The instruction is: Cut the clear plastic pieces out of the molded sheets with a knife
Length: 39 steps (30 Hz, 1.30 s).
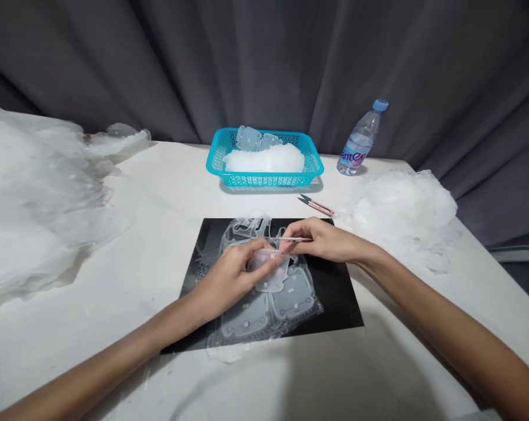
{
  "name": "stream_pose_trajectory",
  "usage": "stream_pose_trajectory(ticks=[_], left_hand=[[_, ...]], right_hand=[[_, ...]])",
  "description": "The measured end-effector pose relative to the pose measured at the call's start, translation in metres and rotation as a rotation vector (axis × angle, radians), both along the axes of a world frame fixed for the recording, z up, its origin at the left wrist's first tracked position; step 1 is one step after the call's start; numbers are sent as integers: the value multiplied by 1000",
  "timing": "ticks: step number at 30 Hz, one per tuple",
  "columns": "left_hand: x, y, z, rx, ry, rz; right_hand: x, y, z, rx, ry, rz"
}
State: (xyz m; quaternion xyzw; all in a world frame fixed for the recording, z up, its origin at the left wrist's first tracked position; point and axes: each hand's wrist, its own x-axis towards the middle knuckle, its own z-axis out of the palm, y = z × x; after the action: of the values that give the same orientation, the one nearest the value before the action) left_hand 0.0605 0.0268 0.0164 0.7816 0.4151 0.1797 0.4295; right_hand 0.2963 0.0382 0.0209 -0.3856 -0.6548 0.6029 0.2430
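Observation:
My left hand [247,266] is closed on a small translucent moulded plastic piece [273,282], its thumb on top and its fingers at the far edge. Close beside it, my right hand [311,238] is closed on a slim pale tool [296,238] whose kind I cannot make out. The fingertips of my right hand come up to the piece's upper right edge. Underneath both hands lies a clear moulded sheet [246,316] with rounded panels, resting on a black mat [341,307]. My hands hide part of that sheet.
Behind the mat stands a turquoise basket [267,180] holding white material and translucent pieces. Thread snips [317,206] with pink handles lie in front of it. A water bottle [359,143] stands at the right. White translucent heaps lie at left [40,199] and right [407,204].

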Motion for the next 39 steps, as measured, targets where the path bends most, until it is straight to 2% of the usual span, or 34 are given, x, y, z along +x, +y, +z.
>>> stream_pose_trajectory(ticks=[2,6,8,10,12,14,16,19,21,29,39], left_hand=[[0,-2,-2,33,11,-17],[2,-8,-4,77,38,-70],[3,-10,-5,54,50,-100],[2,-13,-5,18,42,-111],[1,-15,-6,12,0,-86],[-1,-17,-7,34,-57,-47],[-3,-19,-8,63,-109,-9],[-5,-21,-8,98,-166,24],[-5,-22,-8,111,-183,31],[-6,-24,-9,212,-216,28],[-5,-26,-4,321,-315,-1]], right_hand=[[-2,-3,-2,138,-120,-11],[-11,-7,-11,527,-527,-56],[-11,-6,-16,628,-664,-120],[-7,-2,-19,676,-690,-199],[1,2,-16,705,-619,-258],[10,3,-6,712,-490,-300],[16,1,8,628,-333,-279],[20,-6,29,388,-173,-39],[20,-10,37,316,-150,87],[16,-17,42,439,-136,58],[16,-19,46,485,-172,80]])
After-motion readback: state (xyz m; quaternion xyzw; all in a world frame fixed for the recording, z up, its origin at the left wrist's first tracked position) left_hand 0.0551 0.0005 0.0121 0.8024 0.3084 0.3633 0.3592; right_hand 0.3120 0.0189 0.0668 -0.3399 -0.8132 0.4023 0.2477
